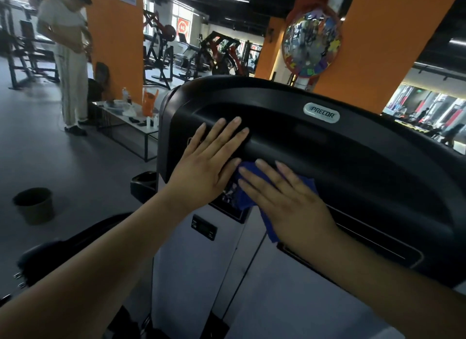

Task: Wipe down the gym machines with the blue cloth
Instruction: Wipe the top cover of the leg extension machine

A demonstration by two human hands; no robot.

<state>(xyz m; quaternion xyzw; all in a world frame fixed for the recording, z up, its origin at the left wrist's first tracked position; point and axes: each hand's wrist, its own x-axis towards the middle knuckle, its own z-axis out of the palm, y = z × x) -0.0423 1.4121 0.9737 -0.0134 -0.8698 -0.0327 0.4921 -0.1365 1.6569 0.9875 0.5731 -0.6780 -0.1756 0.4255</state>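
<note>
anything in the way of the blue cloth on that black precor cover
The right hand presses straight on the blue cloth, nothing between. The left hand lies flat on the black Precor cover just left of the cloth, blocking a wipe that way. Rightward the cover looks bare.

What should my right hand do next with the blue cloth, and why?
Probably slide the right hand, pressing the blue cloth flat, rightward along the black cover: the left hand rests bare on its left part, and a wide stretch lies beyond the cloth.
</note>
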